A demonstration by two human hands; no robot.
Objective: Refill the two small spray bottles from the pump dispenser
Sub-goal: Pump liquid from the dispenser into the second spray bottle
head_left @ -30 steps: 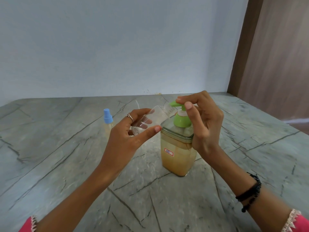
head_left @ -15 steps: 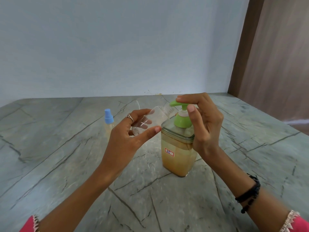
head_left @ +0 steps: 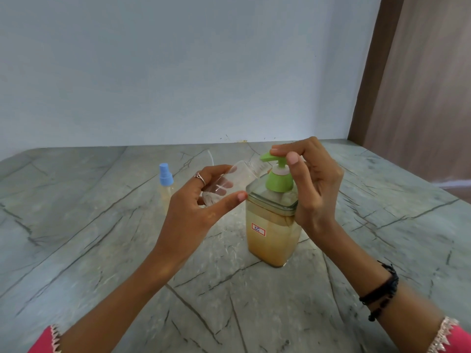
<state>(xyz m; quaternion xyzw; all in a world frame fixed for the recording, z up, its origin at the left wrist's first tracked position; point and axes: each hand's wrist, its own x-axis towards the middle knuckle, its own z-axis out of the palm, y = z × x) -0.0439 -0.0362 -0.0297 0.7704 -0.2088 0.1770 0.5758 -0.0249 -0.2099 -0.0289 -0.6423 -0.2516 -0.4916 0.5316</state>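
Holding a small clear plastic spray bottle (head_left: 230, 183) with its cap off, the left hand (head_left: 196, 210) had its thumb and fingers curled round the tilted body, the open neck pointing up at the spout of the green pump head (head_left: 276, 171). That pump topped a square clear dispenser (head_left: 272, 238) filled with amber liquid, standing upright on the grey veined stone table (head_left: 102, 238) and bearing a small red-bordered label (head_left: 258, 229). The right hand (head_left: 313, 184) rested its index finger along the top of the pump head, its other fingers loosely curled beside the pump and holding nothing. A second small spray bottle with a light blue cap (head_left: 166, 186) stood upright on the table, to the left of the held bottle and well apart from the dispenser. A silver ring (head_left: 200, 177) sat on one left finger, and black bracelets (head_left: 382, 291) circled the right wrist.
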